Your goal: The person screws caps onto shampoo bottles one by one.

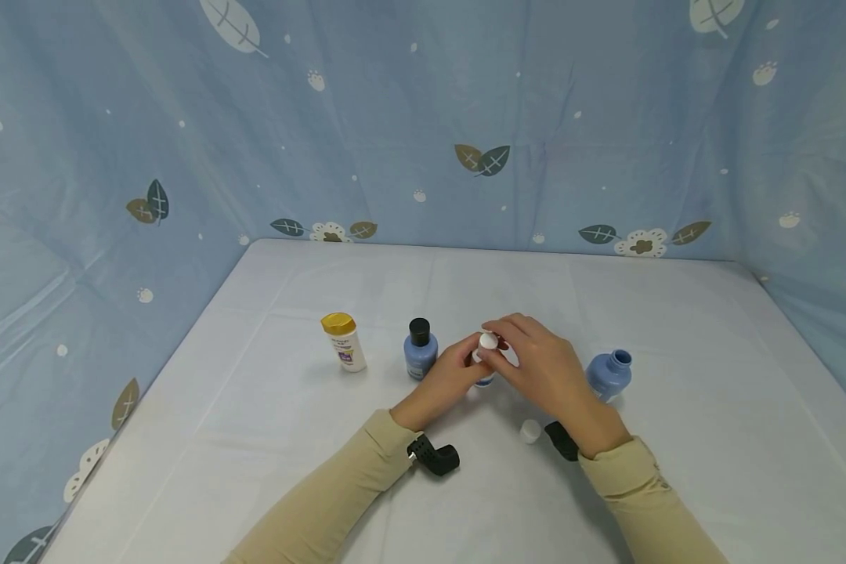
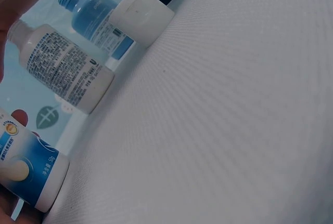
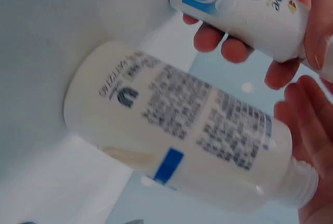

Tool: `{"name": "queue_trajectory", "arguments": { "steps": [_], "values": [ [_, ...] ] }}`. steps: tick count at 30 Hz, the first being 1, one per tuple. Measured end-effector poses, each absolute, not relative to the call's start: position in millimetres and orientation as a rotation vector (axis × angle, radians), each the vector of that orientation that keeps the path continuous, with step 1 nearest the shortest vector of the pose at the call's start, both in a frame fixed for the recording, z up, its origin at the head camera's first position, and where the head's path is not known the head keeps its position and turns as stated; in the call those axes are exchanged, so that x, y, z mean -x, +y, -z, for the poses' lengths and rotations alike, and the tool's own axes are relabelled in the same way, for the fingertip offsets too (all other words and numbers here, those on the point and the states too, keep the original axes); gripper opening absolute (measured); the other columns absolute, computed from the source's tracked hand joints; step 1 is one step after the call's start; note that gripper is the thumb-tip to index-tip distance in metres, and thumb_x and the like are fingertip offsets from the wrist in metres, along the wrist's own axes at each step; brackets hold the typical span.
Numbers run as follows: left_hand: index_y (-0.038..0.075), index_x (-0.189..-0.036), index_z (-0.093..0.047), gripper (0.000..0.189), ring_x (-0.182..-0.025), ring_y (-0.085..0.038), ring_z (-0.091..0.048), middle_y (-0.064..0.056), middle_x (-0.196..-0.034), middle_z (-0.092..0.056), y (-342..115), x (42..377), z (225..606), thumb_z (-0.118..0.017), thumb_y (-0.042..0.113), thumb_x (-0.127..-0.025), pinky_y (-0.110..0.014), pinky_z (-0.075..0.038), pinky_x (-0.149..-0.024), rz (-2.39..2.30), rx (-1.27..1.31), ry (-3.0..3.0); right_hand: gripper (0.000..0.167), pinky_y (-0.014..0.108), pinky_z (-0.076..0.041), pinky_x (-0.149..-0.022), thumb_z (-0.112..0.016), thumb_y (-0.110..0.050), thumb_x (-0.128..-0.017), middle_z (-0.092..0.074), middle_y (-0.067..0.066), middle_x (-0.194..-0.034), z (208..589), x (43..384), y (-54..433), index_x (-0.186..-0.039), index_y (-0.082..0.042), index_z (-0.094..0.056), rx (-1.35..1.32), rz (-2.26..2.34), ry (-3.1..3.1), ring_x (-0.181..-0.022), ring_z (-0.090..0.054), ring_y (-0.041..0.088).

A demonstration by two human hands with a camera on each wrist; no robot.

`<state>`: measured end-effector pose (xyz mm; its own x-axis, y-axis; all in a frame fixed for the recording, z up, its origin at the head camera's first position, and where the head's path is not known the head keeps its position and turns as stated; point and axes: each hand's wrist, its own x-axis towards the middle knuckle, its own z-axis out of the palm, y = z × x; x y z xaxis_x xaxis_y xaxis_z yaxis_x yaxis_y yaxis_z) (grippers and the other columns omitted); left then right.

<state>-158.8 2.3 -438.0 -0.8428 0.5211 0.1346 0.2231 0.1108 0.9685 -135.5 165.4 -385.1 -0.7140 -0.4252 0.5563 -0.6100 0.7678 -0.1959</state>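
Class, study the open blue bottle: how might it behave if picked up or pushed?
The open blue bottle probably feels stiff, since its sides hold a clean, even shape. It stands upright, so a push near its narrow neck might tip it. Tilted when lifted, it may spill anything inside, as its mouth is uncapped.

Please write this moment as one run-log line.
left hand: holds Dove bottle | right hand: pinches white cap at its top | nearby: open blue bottle, loose cap, black-capped bottle, yellow-capped bottle
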Motion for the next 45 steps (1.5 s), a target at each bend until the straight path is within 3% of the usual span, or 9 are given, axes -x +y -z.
{"name": "queue_trajectory", "arguments": {
  "steps": [6, 11, 19, 27, 30, 35, 40, 45],
  "values": [
    [0.015, -0.106, -0.054, 0.017, -0.067, -0.013, -0.047, 0.004, -0.078, -0.051, -1, 149, 419, -0.05, 0.02, -0.09, -0.024, -0.039, -0.058, -1.757, -0.701, 2.181, 0.034, 0.031, -0.048, -0.066, -0.063, -0.018, -0.082, -0.054, 0.001, -0.111, 383, 137, 169, -0.115, -0.013, -0.059, -0.941, -0.509, -2.446, -0.093, -0.053, 0.015],
    [0.014, -0.11, -0.054, 0.021, -0.072, -0.017, -0.05, 0.005, -0.082, -0.053, -1, 149, 418, -0.05, 0.021, -0.09, -0.024, -0.041, -0.061, -1.771, -0.677, 2.161, 0.031, 0.031, -0.049, -0.069, -0.061, -0.01, -0.08, -0.055, 0.003, -0.109, 382, 138, 171, -0.111, -0.01, -0.061, -1.004, -0.509, -2.434, -0.098, -0.053, 0.016],
    [0.026, -0.112, -0.053, 0.025, -0.066, -0.015, -0.048, 0.001, -0.079, -0.052, 1, 161, 445, -0.051, 0.034, -0.089, -0.026, -0.04, -0.057, -1.779, -0.683, 2.169, 0.03, 0.03, -0.049, -0.07, -0.066, -0.012, -0.079, -0.055, 0.002, -0.104, 383, 138, 172, -0.109, -0.01, -0.062, -0.991, -0.51, -2.459, -0.092, -0.054, 0.015],
    [0.017, -0.114, -0.053, 0.025, -0.059, -0.011, -0.043, 0.003, -0.069, -0.046, -2, 149, 418, -0.05, 0.023, -0.09, -0.023, -0.036, -0.054, -1.725, -0.706, 2.215, 0.03, 0.029, -0.048, -0.065, -0.066, -0.02, -0.081, -0.055, 0.0, -0.102, 383, 138, 171, -0.109, -0.011, -0.062, -0.947, -0.508, -2.465, -0.083, -0.054, 0.011],
    [0.016, -0.115, -0.052, 0.026, -0.06, -0.009, -0.043, 0.004, -0.072, -0.047, -2, 149, 416, -0.05, 0.023, -0.09, -0.022, -0.036, -0.054, -1.714, -0.704, 2.214, 0.03, 0.029, -0.048, -0.064, -0.066, -0.022, -0.081, -0.056, -0.001, -0.102, 384, 138, 170, -0.109, -0.012, -0.062, -0.926, -0.501, -2.467, -0.081, -0.054, 0.01],
    [0.018, -0.12, -0.051, 0.031, -0.064, -0.011, -0.044, 0.004, -0.091, -0.054, -1, 152, 424, -0.05, 0.022, -0.09, -0.024, -0.037, -0.055, -1.748, -0.714, 2.184, 0.028, 0.029, -0.048, -0.063, -0.064, -0.025, -0.082, -0.056, -0.002, -0.101, 385, 138, 170, -0.106, -0.012, -0.062, -0.894, -0.499, -2.468, -0.08, -0.053, 0.01],
    [0.028, -0.12, -0.051, 0.031, -0.067, -0.013, -0.045, 0.009, -0.106, -0.054, 1, 161, 443, -0.051, 0.025, -0.089, -0.025, -0.038, -0.056, -1.755, -0.71, 2.188, 0.027, 0.029, -0.047, -0.062, -0.065, -0.026, -0.082, -0.056, -0.002, -0.099, 385, 137, 168, -0.104, -0.011, -0.063, -0.864, -0.501, -2.458, -0.079, -0.052, 0.01],
    [0.035, -0.117, -0.05, 0.029, -0.066, -0.015, -0.046, 0.008, -0.099, -0.055, 2, 165, 451, -0.05, 0.029, -0.089, -0.026, -0.04, -0.056, -1.752, -0.71, 2.197, 0.025, 0.028, -0.046, -0.06, -0.066, -0.026, -0.081, -0.056, -0.003, -0.095, 385, 137, 167, -0.102, -0.011, -0.063, -0.84, -0.497, -2.456, -0.076, -0.051, 0.009]
  ]
}}
